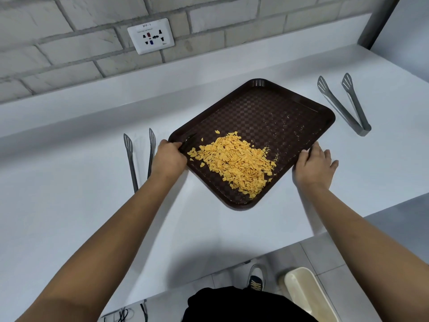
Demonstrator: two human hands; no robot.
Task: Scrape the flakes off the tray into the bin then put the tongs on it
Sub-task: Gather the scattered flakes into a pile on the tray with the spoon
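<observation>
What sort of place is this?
Probably a canteen or kitchen clean-up counter: a brown serving tray of flakes on a white counter, tongs beside it, a bin on the floor.

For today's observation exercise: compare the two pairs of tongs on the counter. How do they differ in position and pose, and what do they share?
The left tongs lie left of the tray, close beside the left hand, whose forearm hides their hinge end. The right tongs lie right of the tray's far corner, apart from both hands, fully visible with the hinge nearest the viewer. Both are grey, slotted at the tips, spread open, flat on the white counter, untouched.
</observation>
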